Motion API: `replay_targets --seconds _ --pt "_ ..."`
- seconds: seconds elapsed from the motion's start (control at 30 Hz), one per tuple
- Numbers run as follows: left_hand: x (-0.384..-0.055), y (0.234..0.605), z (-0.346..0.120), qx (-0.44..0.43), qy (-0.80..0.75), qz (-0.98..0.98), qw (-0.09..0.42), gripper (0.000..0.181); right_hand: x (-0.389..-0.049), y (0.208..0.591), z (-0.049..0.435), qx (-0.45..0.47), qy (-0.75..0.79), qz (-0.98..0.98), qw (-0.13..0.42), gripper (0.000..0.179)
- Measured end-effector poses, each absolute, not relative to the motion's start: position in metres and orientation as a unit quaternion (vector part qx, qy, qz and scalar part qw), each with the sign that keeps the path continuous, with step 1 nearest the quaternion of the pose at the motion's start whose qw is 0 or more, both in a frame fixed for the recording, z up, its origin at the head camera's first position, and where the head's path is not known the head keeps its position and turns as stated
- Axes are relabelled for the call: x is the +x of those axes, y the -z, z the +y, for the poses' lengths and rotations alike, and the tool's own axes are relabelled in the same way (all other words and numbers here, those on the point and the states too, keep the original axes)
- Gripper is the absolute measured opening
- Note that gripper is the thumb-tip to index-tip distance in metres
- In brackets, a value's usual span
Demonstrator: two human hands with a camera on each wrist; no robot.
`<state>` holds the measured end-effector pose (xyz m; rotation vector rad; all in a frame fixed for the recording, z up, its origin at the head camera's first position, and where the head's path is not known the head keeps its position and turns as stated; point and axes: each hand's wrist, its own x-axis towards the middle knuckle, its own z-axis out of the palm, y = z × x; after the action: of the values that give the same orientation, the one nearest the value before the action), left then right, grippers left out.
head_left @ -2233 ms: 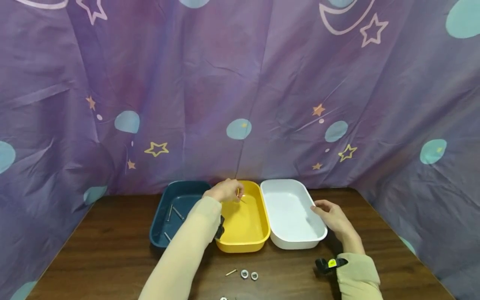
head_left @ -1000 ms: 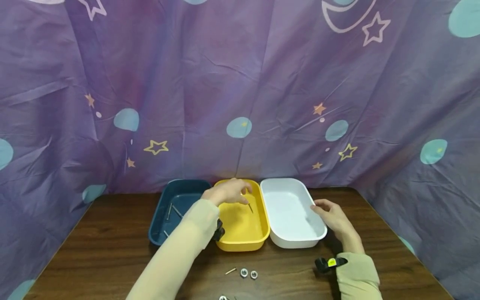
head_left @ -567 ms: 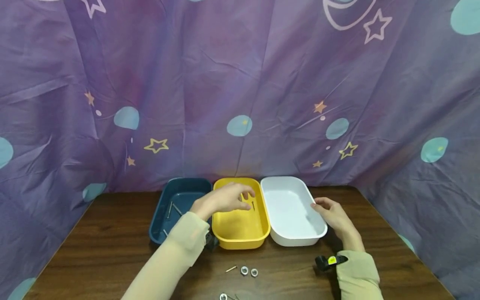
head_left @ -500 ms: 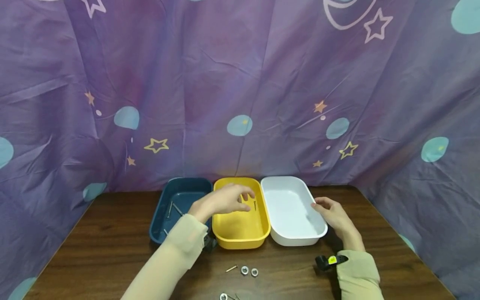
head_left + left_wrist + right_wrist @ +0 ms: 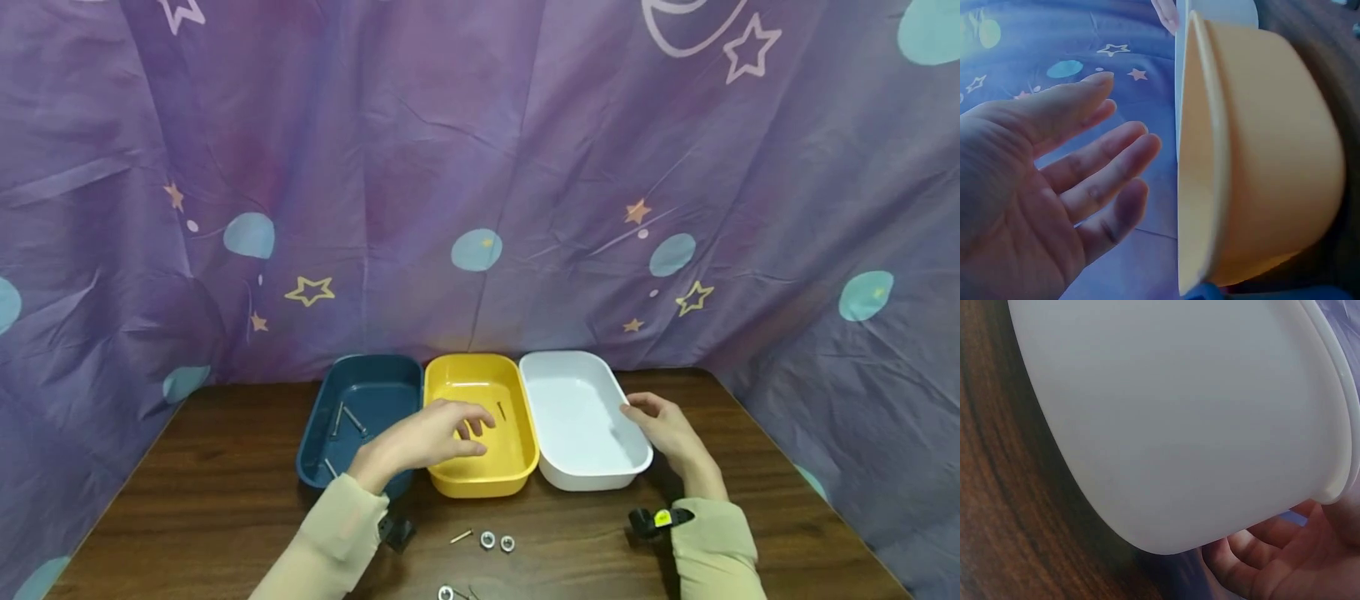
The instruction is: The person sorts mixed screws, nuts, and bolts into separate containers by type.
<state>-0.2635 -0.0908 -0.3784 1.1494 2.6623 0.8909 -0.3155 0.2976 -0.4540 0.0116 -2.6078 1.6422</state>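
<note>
My left hand [image 5: 427,437] hovers over the near left part of the yellow tray [image 5: 487,487], with fingers loosely bent and nothing in them. In the left wrist view its palm [image 5: 1029,206] faces the tray's side, apart from it. A thin dark screw [image 5: 501,411] lies inside the yellow tray, beyond my left fingertips. My right hand [image 5: 667,429] holds the right rim of the white tray [image 5: 592,482]. In the right wrist view, my right fingers [image 5: 1241,562] lie along the outside of the white wall, beneath the rim.
A dark blue tray [image 5: 318,417] with several bolts stands at the left, against the yellow one. On the wooden table [image 5: 187,500] in front lie a brass-coloured screw [image 5: 461,536], two nuts [image 5: 487,540], and another nut [image 5: 446,592] at the bottom edge. A purple curtain [image 5: 412,167] hangs behind.
My left hand has let go of the thin screw, which now lies in the yellow tray. The hand has drawn back toward me and left. My right hand stays on the white tray.
</note>
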Motion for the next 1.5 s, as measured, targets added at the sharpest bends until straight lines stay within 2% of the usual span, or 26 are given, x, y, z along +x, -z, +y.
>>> replay_targets --seconds 0.37,0.6,0.67,1.07,1.5 --pt "-0.238 0.4 -0.104 0.351 -0.363 0.858 0.091 0.028 -0.314 0.456 0.297 0.012 -0.535 -0.844 0.034 0.041" --pt "-0.226 0.403 -0.109 0.363 -0.384 0.848 0.034 0.021 -0.316 0.455 0.299 0.014 -0.531 -0.847 0.039 0.04" --pt "-0.222 0.402 -0.111 0.358 -0.39 0.847 0.031 0.02 -0.317 0.455 0.299 0.015 -0.53 -0.847 0.038 0.04" --pt "-0.209 0.418 -0.115 0.349 -0.362 0.857 0.115 0.027 -0.314 0.452 0.297 0.012 -0.529 -0.848 0.04 0.039" --pt "-0.2 0.437 -0.111 0.333 -0.297 0.883 0.143 0.023 -0.314 0.451 0.296 0.013 -0.526 -0.849 0.038 0.041"
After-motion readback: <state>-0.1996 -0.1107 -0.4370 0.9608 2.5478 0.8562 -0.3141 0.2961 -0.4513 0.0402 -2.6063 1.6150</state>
